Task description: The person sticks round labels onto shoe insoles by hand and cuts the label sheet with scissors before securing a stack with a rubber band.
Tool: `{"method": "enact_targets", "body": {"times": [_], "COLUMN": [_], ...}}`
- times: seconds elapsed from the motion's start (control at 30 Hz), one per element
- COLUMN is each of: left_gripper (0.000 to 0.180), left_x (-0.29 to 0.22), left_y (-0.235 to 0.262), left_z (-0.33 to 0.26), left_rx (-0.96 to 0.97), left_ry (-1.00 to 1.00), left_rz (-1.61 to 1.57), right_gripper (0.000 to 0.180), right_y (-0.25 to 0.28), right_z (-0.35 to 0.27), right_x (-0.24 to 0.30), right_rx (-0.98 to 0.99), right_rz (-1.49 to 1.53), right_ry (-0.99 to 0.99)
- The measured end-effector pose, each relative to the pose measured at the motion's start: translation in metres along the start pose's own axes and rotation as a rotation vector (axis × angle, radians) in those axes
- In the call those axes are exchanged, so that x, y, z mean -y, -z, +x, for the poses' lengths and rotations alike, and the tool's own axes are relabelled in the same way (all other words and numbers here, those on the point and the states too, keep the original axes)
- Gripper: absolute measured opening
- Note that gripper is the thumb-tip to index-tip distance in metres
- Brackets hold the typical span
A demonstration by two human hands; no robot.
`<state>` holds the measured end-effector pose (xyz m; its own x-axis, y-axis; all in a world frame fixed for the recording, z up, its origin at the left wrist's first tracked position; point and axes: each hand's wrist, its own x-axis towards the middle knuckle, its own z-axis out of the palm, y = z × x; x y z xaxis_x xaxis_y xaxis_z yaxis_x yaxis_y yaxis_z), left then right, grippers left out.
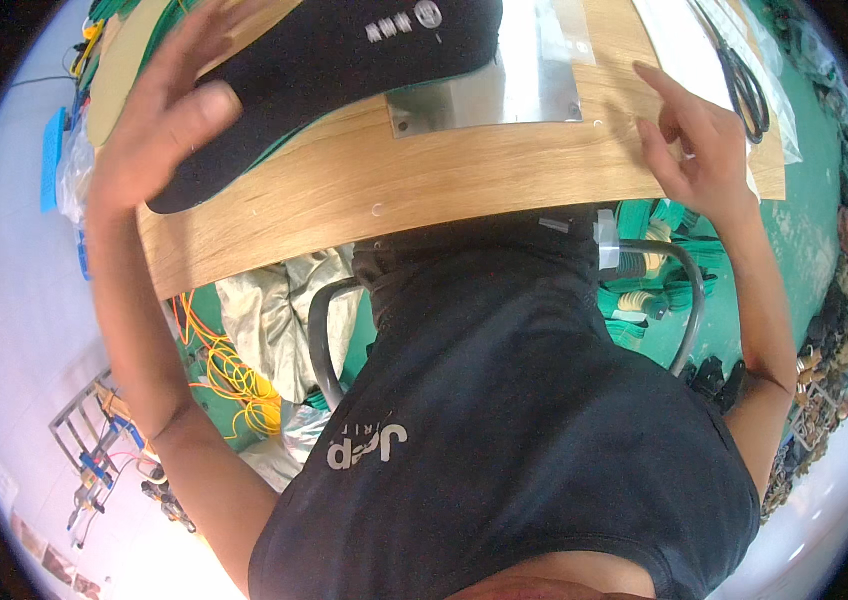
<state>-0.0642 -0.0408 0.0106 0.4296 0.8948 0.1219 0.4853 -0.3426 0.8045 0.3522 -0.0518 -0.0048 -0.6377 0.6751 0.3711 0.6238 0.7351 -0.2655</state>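
A black insole (324, 80) with a green edge and small white printing lies across the far left of the table. My left hand (169, 115) is at its left end, thumb and fingers apart, slightly blurred; I cannot tell whether it touches the insole. My right hand (694, 140) hovers over the right part of the table, index finger stretched out and thumb apart, with nothing visible in it. Between the hands lies a shiny metal plate (484, 100), partly covered by the insole. Nearest to my right hand are black-handled scissors (747, 95) on white sheets.
The wooden table (464, 160) has its near edge at my waist. More tan and green insoles (109, 95) lie at the far left. Below are yellow and orange cords (234, 385), silvery fabric (289, 320) and green bundles (659, 275). Piled goods (829, 330) line the right.
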Motion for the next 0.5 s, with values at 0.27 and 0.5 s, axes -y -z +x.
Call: {"method": "enact_targets", "body": {"times": [0.27, 0.5], "left_gripper": [0.075, 0.060], "left_x": [-0.002, -0.090], "left_y": [0.001, -0.016], "left_z": [-0.005, -0.048], "left_rx": [0.206, 0.040], "left_ry": [0.329, 0.125], "left_rz": [0.313, 0.740], "right_gripper": [0.039, 0.054], "right_y": [-0.017, -0.036], "right_z": [0.068, 0.158], "right_x": [0.070, 0.143], "right_rx": [-0.157, 0.175], "right_rz": [0.230, 0.176], "right_ry": [0.387, 0.451]}}
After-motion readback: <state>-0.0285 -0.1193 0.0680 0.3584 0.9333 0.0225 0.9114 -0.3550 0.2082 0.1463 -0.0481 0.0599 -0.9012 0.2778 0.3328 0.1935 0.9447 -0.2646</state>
